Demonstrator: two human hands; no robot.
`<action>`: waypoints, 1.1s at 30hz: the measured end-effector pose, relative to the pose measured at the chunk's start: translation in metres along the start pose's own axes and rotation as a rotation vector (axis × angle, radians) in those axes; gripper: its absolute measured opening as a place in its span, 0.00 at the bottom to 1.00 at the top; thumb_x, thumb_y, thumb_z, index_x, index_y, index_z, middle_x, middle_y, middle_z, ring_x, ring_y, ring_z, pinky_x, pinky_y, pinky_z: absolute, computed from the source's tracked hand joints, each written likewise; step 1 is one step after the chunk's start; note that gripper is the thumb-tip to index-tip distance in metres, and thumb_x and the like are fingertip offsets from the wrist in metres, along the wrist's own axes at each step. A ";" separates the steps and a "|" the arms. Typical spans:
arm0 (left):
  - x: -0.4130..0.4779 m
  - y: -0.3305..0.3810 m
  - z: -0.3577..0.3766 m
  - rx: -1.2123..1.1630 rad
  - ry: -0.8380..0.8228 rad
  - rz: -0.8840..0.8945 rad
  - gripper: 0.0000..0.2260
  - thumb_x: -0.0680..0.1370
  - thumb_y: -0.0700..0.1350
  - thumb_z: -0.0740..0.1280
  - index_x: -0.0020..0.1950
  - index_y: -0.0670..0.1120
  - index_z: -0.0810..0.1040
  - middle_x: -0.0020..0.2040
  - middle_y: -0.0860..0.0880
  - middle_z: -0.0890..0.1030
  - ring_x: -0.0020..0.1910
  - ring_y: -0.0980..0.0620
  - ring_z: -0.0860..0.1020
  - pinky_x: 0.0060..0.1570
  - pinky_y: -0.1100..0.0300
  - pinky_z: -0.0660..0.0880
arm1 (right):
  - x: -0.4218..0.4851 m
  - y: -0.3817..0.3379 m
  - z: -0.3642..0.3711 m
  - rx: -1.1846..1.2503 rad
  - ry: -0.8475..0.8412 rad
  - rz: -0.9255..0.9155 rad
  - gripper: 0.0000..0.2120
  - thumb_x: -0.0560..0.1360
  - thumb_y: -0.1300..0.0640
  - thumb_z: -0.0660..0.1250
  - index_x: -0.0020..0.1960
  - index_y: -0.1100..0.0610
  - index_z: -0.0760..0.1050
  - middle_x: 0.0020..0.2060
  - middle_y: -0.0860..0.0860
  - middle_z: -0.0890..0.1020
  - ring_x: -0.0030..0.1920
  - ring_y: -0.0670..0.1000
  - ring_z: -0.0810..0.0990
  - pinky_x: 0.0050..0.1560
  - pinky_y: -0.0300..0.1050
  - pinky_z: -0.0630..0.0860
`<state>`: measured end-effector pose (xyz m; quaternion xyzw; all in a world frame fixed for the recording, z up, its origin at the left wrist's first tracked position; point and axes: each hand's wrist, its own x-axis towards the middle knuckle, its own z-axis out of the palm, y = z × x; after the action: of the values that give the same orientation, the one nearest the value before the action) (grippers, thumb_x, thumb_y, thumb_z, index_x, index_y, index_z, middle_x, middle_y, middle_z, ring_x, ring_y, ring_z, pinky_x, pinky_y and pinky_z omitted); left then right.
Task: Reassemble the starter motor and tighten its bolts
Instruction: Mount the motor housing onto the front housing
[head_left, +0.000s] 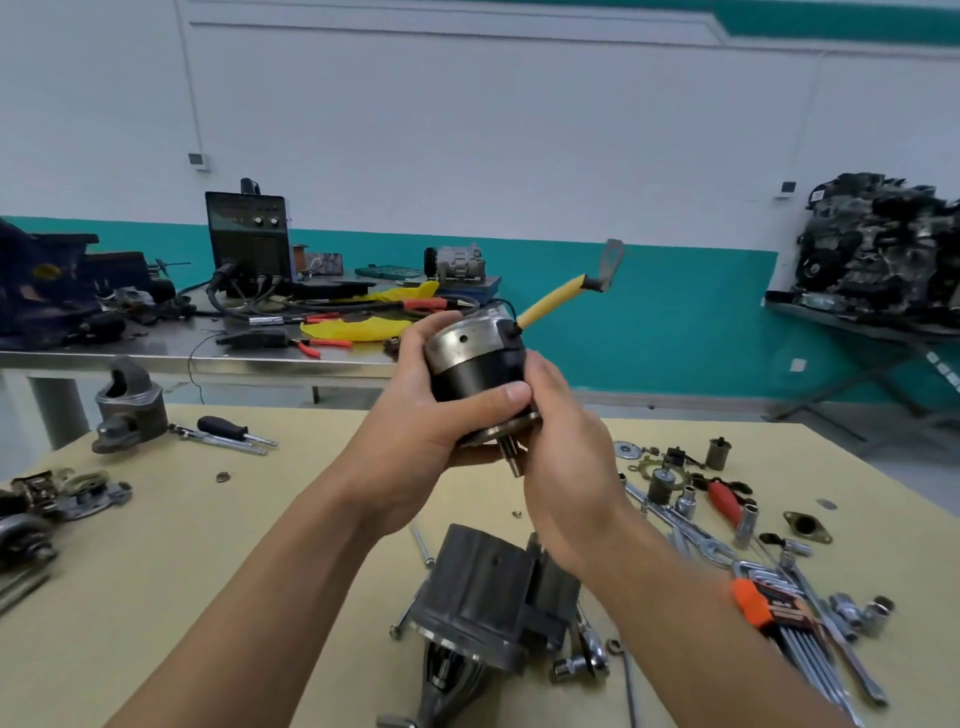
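the motor body (472, 364) is held in the air above the worktop (260, 545), between both hands. the left hand (415, 426) has its grip wrapped round the black barrel from the left, thumb lying across the front. the right hand (566, 447) grips the lower right edge by the flange, fingers curled behind it. the body's long axis is tilted: the silver end cap and the yellow-sleeved lead (553, 301) point up and away, while the short shaft (511, 460) sticks out of the bottom, down and toward the person. below it and nearer the person, the drive housing (483, 597) rests on the worktop, blunt dark end turned up toward the hands, nose toward the person. so the shaft end already faces the housing, and the mating move looks like a lowering along that tilted axis, both hands equally near. a long bolt (421, 545) lies just left of the housing.
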<state>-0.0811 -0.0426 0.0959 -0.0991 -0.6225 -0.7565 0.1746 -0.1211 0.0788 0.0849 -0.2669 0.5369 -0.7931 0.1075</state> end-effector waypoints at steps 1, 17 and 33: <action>0.002 -0.002 -0.001 0.004 0.030 -0.005 0.36 0.63 0.45 0.82 0.67 0.58 0.71 0.54 0.49 0.84 0.50 0.43 0.86 0.43 0.46 0.83 | 0.001 0.000 -0.004 -0.038 -0.033 0.023 0.20 0.84 0.42 0.52 0.65 0.48 0.78 0.58 0.50 0.84 0.62 0.50 0.80 0.62 0.51 0.76; 0.010 -0.038 -0.011 0.002 0.382 0.024 0.29 0.57 0.46 0.82 0.55 0.52 0.75 0.55 0.45 0.81 0.48 0.44 0.83 0.37 0.51 0.81 | -0.021 0.059 -0.099 -0.967 0.066 0.304 0.47 0.64 0.25 0.68 0.73 0.53 0.67 0.59 0.48 0.78 0.50 0.45 0.77 0.46 0.38 0.72; -0.029 -0.010 -0.007 0.205 0.228 0.161 0.32 0.59 0.44 0.85 0.58 0.53 0.76 0.52 0.52 0.80 0.48 0.51 0.83 0.38 0.57 0.82 | -0.042 0.034 -0.054 -0.578 0.419 -0.361 0.21 0.63 0.31 0.73 0.44 0.47 0.79 0.34 0.44 0.81 0.36 0.41 0.79 0.37 0.31 0.74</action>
<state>-0.0580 -0.0435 0.0746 -0.0438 -0.6627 -0.6788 0.3134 -0.1194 0.1271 0.0256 -0.2086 0.6927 -0.6528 -0.2247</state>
